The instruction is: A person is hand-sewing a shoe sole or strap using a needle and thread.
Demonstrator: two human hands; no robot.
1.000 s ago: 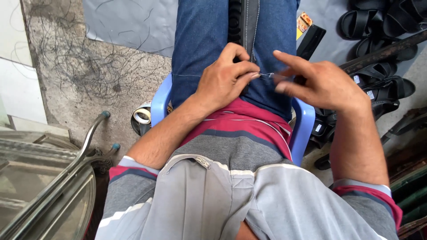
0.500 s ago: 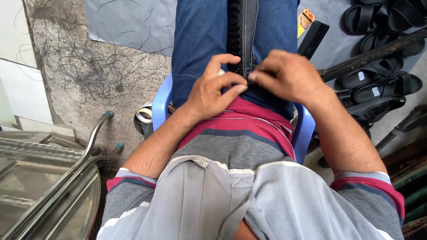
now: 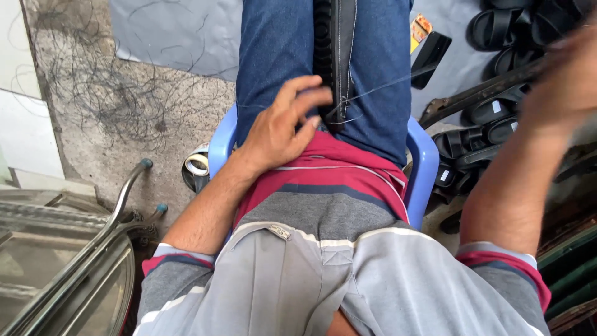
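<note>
A black shoe piece with white stitching [image 3: 333, 50] is clamped upright between my thighs in blue jeans. My left hand [image 3: 283, 127] rests on my left thigh with its fingers spread, the fingertips pressing the near edge of the shoe piece. A thin thread [image 3: 385, 87] runs taut from the stitching toward the upper right. My right hand [image 3: 563, 81] is out at the upper right, blurred by motion, with the thread leading toward it. I sit on a blue plastic chair [image 3: 423, 162].
Several black sandals [image 3: 497, 31] lie on the ground at the upper right beside a dark metal bar [image 3: 479, 96] and a black flat case [image 3: 429, 53]. A tape roll [image 3: 198, 165] sits left of the chair. A metal-framed glass stand [image 3: 93, 242] fills the lower left.
My right hand has swung from the shoe piece out to the upper right, drawing the thread taut. My left hand's fingers have spread and stayed at the shoe piece.
</note>
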